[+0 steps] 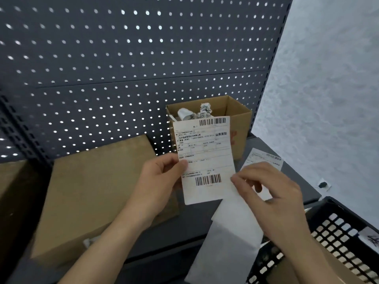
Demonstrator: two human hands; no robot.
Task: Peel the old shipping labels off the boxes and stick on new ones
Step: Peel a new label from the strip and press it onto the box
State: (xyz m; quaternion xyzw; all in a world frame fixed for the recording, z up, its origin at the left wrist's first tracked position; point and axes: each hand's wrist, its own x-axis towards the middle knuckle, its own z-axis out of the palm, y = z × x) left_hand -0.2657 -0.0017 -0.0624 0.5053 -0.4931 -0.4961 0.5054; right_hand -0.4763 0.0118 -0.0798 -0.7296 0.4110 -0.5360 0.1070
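My left hand [162, 181] pinches the left edge of a printed shipping label [205, 156] with two barcodes and holds it upright over the shelf. My right hand [272, 193] pinches the label's lower right edge, where a white backing sheet [229, 234] hangs down and away from it. A closed cardboard box [98, 191] lies flat on the shelf to the left, below my left forearm. Another label sheet [264, 158] lies on the shelf behind my right hand.
An open cardboard box [240, 119] with crumpled paper scraps [196, 113] stands at the back against the dark pegboard [123, 58]. A black mesh basket [338, 232] sits at the lower right. Another brown box [14, 181] shows at the far left.
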